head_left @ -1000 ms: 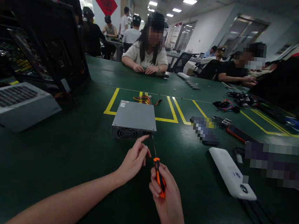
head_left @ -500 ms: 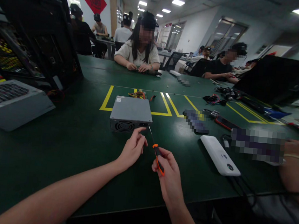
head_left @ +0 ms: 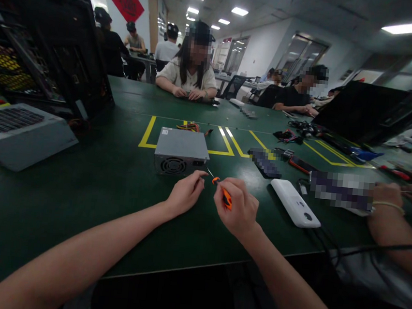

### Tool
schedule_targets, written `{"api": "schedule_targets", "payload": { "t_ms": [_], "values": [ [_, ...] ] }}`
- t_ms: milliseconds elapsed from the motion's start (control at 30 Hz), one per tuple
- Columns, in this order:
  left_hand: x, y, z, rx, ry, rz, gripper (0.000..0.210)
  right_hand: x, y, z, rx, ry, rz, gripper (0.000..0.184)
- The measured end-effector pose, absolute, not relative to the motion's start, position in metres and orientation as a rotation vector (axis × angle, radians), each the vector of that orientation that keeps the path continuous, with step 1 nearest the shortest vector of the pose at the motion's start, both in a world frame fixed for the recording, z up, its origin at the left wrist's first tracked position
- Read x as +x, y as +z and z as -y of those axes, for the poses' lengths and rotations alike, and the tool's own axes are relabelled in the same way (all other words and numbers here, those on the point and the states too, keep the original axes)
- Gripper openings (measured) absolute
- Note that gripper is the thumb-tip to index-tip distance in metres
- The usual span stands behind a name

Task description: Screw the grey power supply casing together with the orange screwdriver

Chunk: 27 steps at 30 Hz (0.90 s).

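A grey power supply unit point(head_left: 183, 145) stands on the green table, its fan grille and socket facing me. My left hand point(head_left: 187, 191) rests at its lower right front corner, holding nothing I can see; the index finger is stretched out and the others are partly curled. In my right hand point(head_left: 239, 204) is a screwdriver point(head_left: 226, 198) with an orange and black handle, the fingers closed round it. Its thin shaft slants up and left, with the tip at or close to the unit's right front corner; contact is unclear. A bundle of coloured cables point(head_left: 188, 127) lies behind the unit.
Another grey power supply point(head_left: 22, 134) lies at left beside an open black computer case point(head_left: 52, 42). A white power bank point(head_left: 294, 203) with cables lies on the right, near a co-worker's hands point(head_left: 387, 196). Yellow tape point(head_left: 220, 152) marks the table. Another person sits opposite.
My right hand has turned over the screwdriver handle and now covers more of it. My left index finger has shifted slightly from the unit's front toward its right corner. The view has shifted slightly.
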<state>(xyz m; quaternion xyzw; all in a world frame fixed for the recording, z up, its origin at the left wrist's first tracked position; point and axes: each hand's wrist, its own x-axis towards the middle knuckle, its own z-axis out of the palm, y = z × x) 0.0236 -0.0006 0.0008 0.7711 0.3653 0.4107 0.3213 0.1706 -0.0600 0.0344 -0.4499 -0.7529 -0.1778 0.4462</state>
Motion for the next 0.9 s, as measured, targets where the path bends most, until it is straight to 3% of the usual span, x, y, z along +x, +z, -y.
{"api": "schedule_targets", "payload": {
  "t_ms": [267, 467, 667, 900],
  "values": [
    [0.001, 0.013, -0.022, 2.786, 1.323, -1.111, 0.033, 0.197, 0.035, 0.04, -0.929, -0.213, 2.057, 0.02],
    [-0.012, 0.017, -0.041, 2.923, 1.072, -1.433, 0.047, 0.195, 0.024, 0.027, -0.818, 0.142, 1.93, 0.014],
    [-0.01, 0.016, -0.043, 2.902, 1.015, -1.522, 0.043, 0.197, 0.013, 0.036, -0.744, 0.081, 2.09, 0.025],
    [-0.01, 0.013, -0.048, 2.9, 1.06, -1.543, 0.044, 0.19, 0.022, 0.034, -0.681, -0.036, 2.087, 0.023]
  ]
}}
